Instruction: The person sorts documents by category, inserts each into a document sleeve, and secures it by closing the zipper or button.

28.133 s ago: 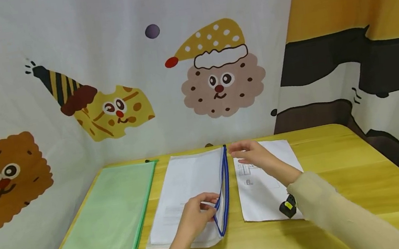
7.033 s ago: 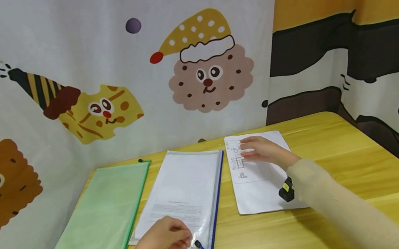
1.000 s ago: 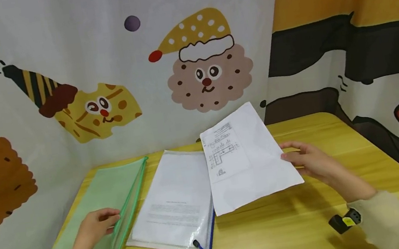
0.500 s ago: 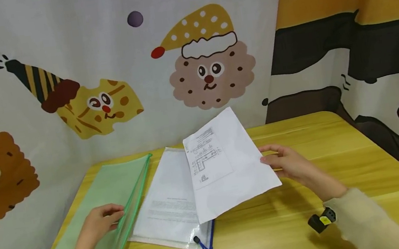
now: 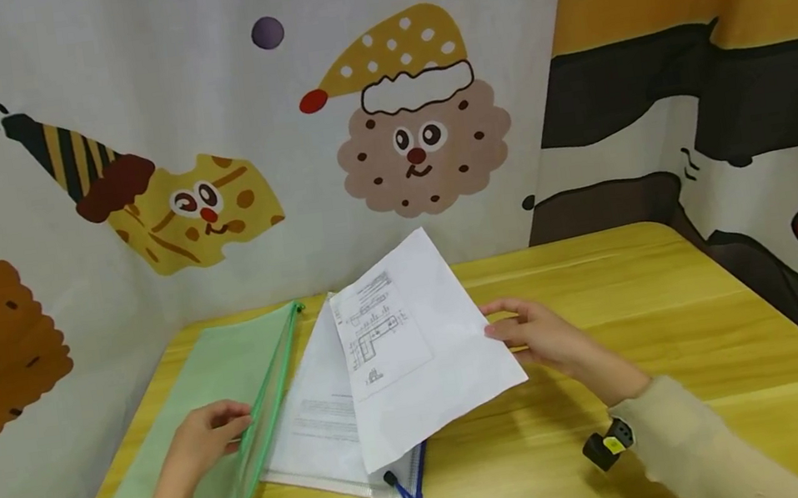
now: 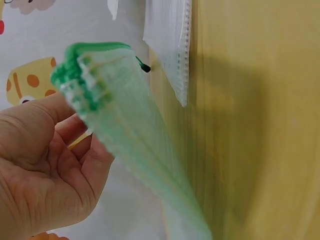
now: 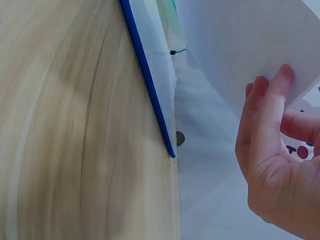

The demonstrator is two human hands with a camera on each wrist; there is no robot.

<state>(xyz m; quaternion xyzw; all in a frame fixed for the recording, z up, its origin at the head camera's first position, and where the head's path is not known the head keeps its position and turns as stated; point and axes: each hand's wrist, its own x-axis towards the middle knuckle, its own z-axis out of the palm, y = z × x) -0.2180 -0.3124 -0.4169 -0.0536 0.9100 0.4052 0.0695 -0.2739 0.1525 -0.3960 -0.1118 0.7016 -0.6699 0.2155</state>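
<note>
The left hand's (image 5: 204, 439) curled fingers hold the green folder's (image 5: 187, 395) parted zip edge at lower left, and the right hand (image 5: 541, 337) pinches the printed sheet's (image 5: 425, 363) right edge, the sheet tilted above the blue-edged folder (image 5: 311, 441) at centre. The step looks like filing the sheet, so the next move calls for steering its left edge into that opening; the table (image 5: 688, 320) gives most room at right.

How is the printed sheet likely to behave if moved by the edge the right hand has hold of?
The printed sheet is probably light: the right hand holds it raised by one edge. It's likely somewhat floppy too, since it looks thin and bows in the right wrist view.
</note>
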